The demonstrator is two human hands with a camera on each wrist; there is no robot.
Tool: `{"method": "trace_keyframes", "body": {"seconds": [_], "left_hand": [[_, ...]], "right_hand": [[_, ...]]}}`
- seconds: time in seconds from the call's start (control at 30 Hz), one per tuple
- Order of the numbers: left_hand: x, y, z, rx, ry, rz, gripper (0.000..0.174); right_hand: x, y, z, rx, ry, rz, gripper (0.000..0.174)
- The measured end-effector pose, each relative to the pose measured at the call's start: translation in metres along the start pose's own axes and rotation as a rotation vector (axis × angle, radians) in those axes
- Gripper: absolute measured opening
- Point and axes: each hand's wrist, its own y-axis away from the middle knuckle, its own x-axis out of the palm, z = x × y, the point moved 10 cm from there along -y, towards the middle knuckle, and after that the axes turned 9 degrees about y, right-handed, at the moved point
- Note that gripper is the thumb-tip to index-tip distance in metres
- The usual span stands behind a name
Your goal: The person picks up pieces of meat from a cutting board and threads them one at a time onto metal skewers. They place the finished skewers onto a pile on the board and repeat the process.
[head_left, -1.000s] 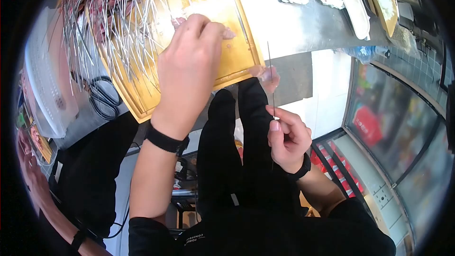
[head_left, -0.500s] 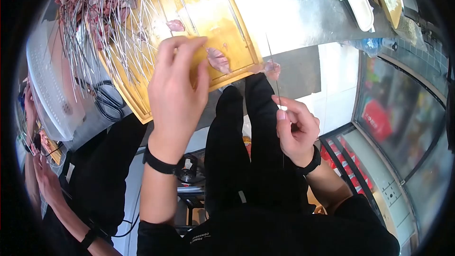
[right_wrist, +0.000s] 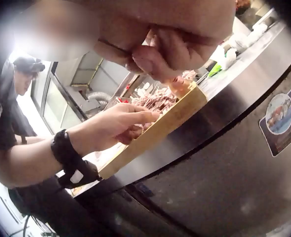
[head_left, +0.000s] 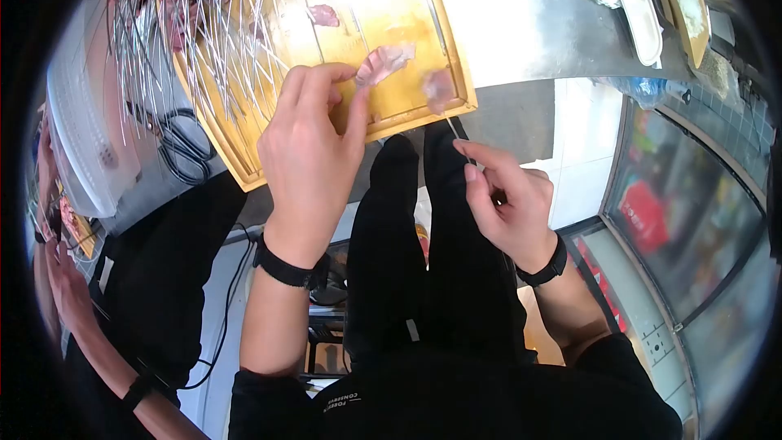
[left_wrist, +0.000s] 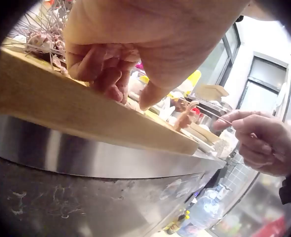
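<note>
Two hands at a wooden board, one on raw meat, one on a loaded skewer

Seen from a camera on the person's head, a wooden board [head_left: 366, 24] rests on a metal bench [head_left: 562, 49]. The left hand [head_left: 309, 143] reaches over the board's near edge, its grip pinching one end of a pale slice [head_left: 386, 63] of raw meat between thumb and index finger. The slice lies toward the near right corner of the board.

The right hand [head_left: 513, 204] is just off the board, beyond that same corner. Its grip pinches a thin metal skewer [head_left: 451, 125] between thumb and index finger. The skewer slants up and left, bearing a threaded chunk [head_left: 437, 90] of meat that looks blurred and overlaps the corner from above.

A small darker piece [head_left: 324, 15] of meat lies farther in on the board. Toward the far left, a heap [head_left: 183, 12] of reddish meat spreads under a tangle of metal skewers [head_left: 220, 57], many sticking out over the left edge.

Left of the board stand a translucent plastic container [head_left: 81, 114] and a coiled black cable [head_left: 183, 151]. On the bench's right side sits a long white tray [head_left: 640, 16]. At far left, another person's forearm [head_left: 106, 350] shows.
</note>
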Motion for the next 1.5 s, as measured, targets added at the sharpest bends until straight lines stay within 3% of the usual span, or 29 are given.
{"method": "trace_keyframes", "body": {"seconds": [0.2, 0.5, 1.2, 1.5], "left_hand": [[0.004, 0.003, 0.014, -0.052, 0.035, -0.052, 0.012], [0.004, 0.004, 0.020, -0.096, 0.046, -0.096, 0.012], [0.003, 0.006, 0.017, -0.051, 0.048, -0.104, 0.012], [0.003, 0.006, 0.017, -0.051, 0.067, -0.121, 0.012]], "right_hand": [[0.016, -0.002, 0.011, -0.133, 0.158, 0.098, 0.024], [0.019, -0.004, 0.016, -0.177, 0.210, 0.152, 0.025], [0.020, -0.001, 0.020, -0.103, 0.284, 0.236, 0.025], [0.024, -0.003, 0.023, -0.140, 0.255, 0.163, 0.025]]}}
